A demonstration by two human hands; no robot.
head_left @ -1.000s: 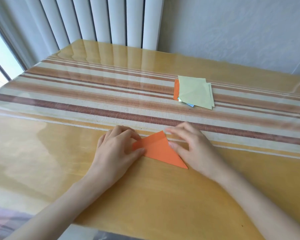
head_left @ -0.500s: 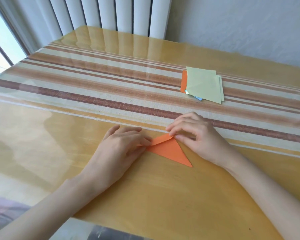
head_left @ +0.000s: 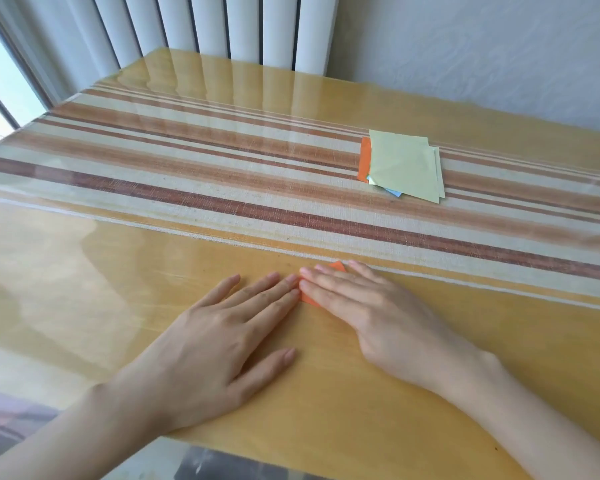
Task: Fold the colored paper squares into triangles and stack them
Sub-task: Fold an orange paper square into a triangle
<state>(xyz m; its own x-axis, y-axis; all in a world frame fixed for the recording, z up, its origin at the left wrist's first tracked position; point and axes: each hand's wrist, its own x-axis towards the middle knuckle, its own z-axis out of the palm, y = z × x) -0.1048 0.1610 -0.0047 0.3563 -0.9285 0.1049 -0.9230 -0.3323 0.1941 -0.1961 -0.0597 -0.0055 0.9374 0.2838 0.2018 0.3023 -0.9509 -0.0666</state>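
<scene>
Orange paper (head_left: 338, 266) is lying almost wholly under my right hand (head_left: 368, 306), near the front of the glossy wooden table (head_left: 361, 427), and I'm pressing it down with straight, flat fingers, nothing curled round it. Only a small tip is peeking out beyond my fingertips on the far side, and a thin sliver is showing at the near left, so I can't tell how neat the fold underneath is. My left hand (head_left: 222, 341) is lying flat and spread just beside it, fingertips at the paper's left edge and meeting the fingers of my right, holding nothing. I'm judging this as the creasing step: flattening the fold so the triangle stays shut. Paper this thin is going to be feather-light and springy at the crease, and on this shiny top it's likely to skate away if I push sideways, so I'm pressing straight down. To lift it I'd be pinching a free corner, probably that far tip, or sliding a fingertip under the edge, since a flat sheet gives nothing to grab from above. Well apart, far right on the striped runner (head_left: 187, 188), the pile of paper squares (head_left: 404, 164) is waiting: a pale green sheet on top, an orange edge sticking out at its left, a blue corner poking from the near side. Those are looking unfolded to me.
</scene>
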